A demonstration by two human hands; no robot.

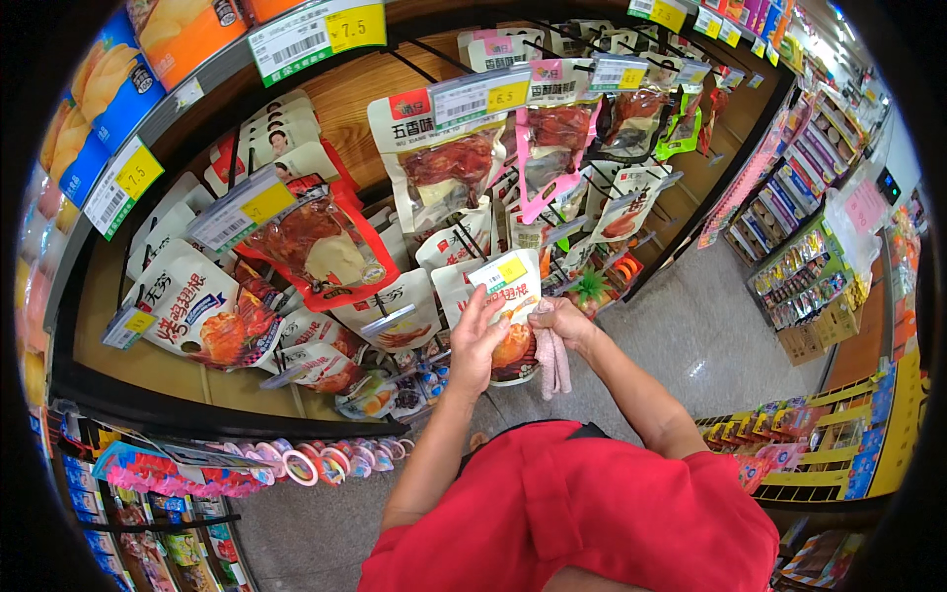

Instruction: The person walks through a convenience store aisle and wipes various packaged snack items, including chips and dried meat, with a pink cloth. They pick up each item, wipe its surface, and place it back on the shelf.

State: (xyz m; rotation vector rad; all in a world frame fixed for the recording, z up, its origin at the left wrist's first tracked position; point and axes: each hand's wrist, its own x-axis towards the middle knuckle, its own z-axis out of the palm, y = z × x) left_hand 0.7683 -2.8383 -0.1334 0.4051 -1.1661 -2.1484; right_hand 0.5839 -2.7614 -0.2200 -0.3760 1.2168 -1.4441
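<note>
A white packet of roasted chicken wing snack (516, 351) is upright before me, with a price tag (503, 272) in front of its top. My left hand (475, 340) grips the packet's left side, its thumb across the front and its fingers reaching up by the tag. At the right edge, my right hand (568, 324) pinches a pink cloth (551, 362) against the packet. The cloth's lower end hangs down below that hand. Whether the packet is still on its hook cannot be seen.
Bagged meat snacks (444, 170) hang from hooks on a wood-backed rack just ahead. Price tags (240, 207) jut out at the hook ends. Tape-like rolls (300, 468) hang lower left. Across the grey floor (688, 325) stand more shelves and a cardboard box (817, 333).
</note>
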